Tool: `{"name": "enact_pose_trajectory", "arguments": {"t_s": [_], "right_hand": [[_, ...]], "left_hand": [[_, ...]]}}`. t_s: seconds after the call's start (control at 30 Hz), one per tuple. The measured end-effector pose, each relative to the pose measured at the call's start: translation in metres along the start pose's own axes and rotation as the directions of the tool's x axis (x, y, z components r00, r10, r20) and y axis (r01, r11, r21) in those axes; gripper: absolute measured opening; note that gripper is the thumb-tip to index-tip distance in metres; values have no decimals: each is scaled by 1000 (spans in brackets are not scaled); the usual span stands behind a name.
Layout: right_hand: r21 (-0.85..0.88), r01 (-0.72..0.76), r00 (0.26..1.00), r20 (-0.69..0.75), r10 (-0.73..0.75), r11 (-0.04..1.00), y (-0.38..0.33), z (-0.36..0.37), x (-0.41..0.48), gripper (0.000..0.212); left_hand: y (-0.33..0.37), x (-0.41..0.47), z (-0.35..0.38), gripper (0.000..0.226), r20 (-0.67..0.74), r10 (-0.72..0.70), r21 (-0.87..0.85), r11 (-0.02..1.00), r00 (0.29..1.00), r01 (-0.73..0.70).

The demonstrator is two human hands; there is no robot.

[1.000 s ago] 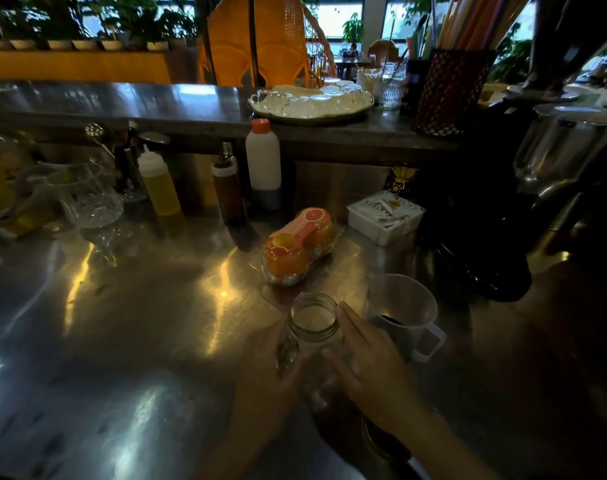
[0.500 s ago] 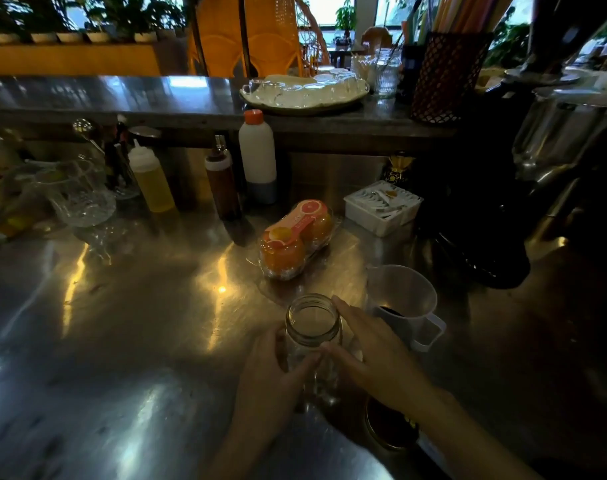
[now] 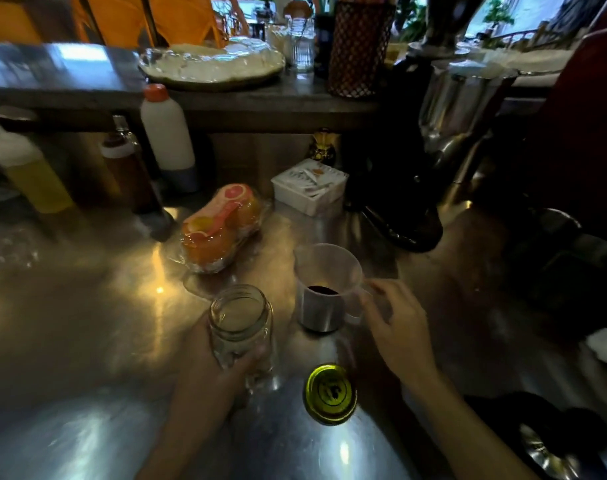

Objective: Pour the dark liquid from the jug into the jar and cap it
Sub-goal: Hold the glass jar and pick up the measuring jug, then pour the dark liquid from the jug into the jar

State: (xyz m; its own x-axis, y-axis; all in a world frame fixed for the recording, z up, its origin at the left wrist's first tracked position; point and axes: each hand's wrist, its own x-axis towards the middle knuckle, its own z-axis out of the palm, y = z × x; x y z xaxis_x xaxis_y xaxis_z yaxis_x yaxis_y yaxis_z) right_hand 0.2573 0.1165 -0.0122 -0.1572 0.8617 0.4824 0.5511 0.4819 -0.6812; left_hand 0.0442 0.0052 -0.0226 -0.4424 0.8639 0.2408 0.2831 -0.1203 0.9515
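Observation:
An empty clear glass jar stands upright on the steel counter, its mouth uncovered. My left hand wraps around its lower half. To its right stands a translucent plastic jug with a little dark liquid at the bottom. My right hand hovers just right of the jug at its handle, fingers spread, holding nothing. A round yellow-green lid lies flat on the counter in front of the jug, between my forearms.
A wrapped pack of orange cups lies behind the jar. A white box and squeeze bottles line the back. A dark machine stands at the right, a white cloth at the right edge.
My right hand has let go of the jar and moved right to the jug's handle. The lid, hidden before, now shows on the counter. The view has drawn closer.

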Motion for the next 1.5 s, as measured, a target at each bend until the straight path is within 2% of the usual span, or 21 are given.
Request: {"name": "enact_pose_trajectory", "arguments": {"t_s": [0.1,0.2,0.33,0.43,0.6,0.8,1.0,1.1,1.2,1.3,1.37,1.5], "right_hand": [[5,-59,997,52,59,998,11,7,-2,11],[53,-127,986,115,120,990,18,14,-1,5],[257,-278,948,227,222,926,25,19,7,28],[358,-327,925,310,219,875,23,16,15,24],[444,-270,953,248,172,854,13,11,27,15],[541,-290,957,168,237,789,2,-3,38,11],[636,-323,940,132,314,701,-8,-17,52,17],[665,-296,951,135,279,686,-18,-23,63,15],[681,-255,967,178,183,686,-29,-29,76,15],[627,-174,977,206,55,759,-41,-32,86,20],[578,-102,973,228,-41,810,-51,-33,93,23],[491,25,926,316,-205,871,-69,-38,105,17]], "left_hand": [[-3,2,-1,64,0,-28,34,999,1000,28],[-6,3,-1,63,-6,-36,87,996,999,37],[-6,4,-1,65,3,-31,95,995,1000,31],[-3,5,-1,65,21,-25,91,996,999,23],[1,8,-2,64,57,-49,16,999,997,48],[-5,12,1,75,49,-81,50,996,996,79],[-10,10,9,68,-72,-93,112,989,993,101],[-9,11,8,66,-39,-108,123,986,993,112],[-1,12,7,64,29,-61,118,991,998,57],[8,12,9,57,102,-40,95,995,994,30],[12,12,12,60,173,-55,68,997,983,44],[13,13,17,68,279,-62,30,998,958,56]]}}
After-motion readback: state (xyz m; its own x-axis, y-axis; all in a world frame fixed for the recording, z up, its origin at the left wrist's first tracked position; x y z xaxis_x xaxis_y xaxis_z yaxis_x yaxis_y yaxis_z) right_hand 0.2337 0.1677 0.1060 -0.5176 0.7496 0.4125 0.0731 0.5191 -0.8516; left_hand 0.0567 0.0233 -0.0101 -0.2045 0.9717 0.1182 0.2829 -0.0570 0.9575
